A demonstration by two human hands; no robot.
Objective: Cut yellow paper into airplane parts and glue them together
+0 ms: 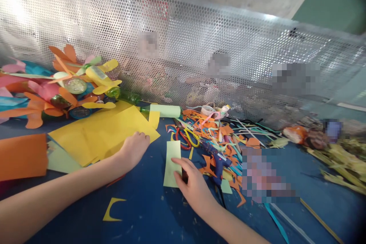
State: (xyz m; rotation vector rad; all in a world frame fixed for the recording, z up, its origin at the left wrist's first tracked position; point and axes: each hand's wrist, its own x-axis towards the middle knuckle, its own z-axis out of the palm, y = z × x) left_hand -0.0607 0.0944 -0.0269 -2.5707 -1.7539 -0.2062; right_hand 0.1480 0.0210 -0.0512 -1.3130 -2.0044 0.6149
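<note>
Touching pale-green paper (171,166), perhaps curled.

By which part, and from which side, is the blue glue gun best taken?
Probably by the handle, right hand coming from the near side: the glue gun lies among paper scraps, handle pointing toward the viewer. The nozzle is unclear, so keep off the upper body.

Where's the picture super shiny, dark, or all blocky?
Head view: bright glare on the perforated metal screen, strongest at far left; head view: the upper right corner turns dark; head view: square mosaic patches, one just right of the blue glue gun.
</note>
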